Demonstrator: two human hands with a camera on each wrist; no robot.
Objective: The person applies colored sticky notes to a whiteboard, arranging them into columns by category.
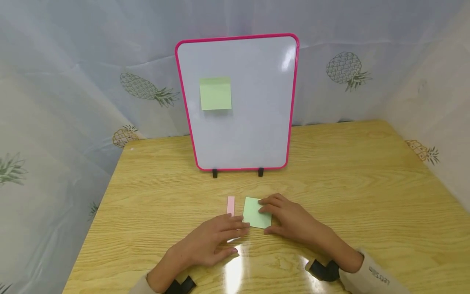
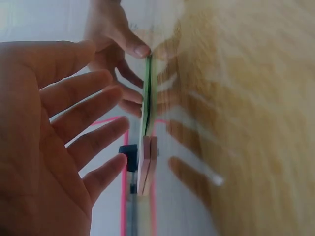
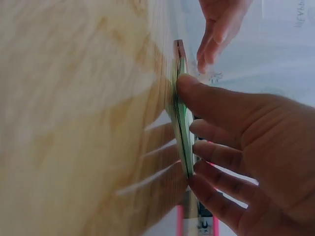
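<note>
A light green sticky note pad (image 1: 253, 214) lies flat on the table. My right hand (image 1: 293, 218) is at its right side, thumb at the near corner and fingertips over its top; in the right wrist view the thumb (image 3: 189, 83) touches the pad's edge while the fingers reach loosely along it. My left hand (image 1: 216, 237) hovers at the pad's left, fingers spread and nothing held. A narrow pink sticky note pad (image 1: 230, 205) lies just beyond the left fingers. In the left wrist view the palm and extended fingers (image 2: 98, 135) show beside both pads.
Behind the pads stands a whiteboard (image 1: 253, 134) with a pink frame, on small black feet (image 1: 214, 173). A single green sticky note (image 1: 216, 94) is stuck on its upper left. The wooden table (image 1: 147, 196) is shiny, and a pineapple-patterned curtain (image 1: 92, 41) surrounds it.
</note>
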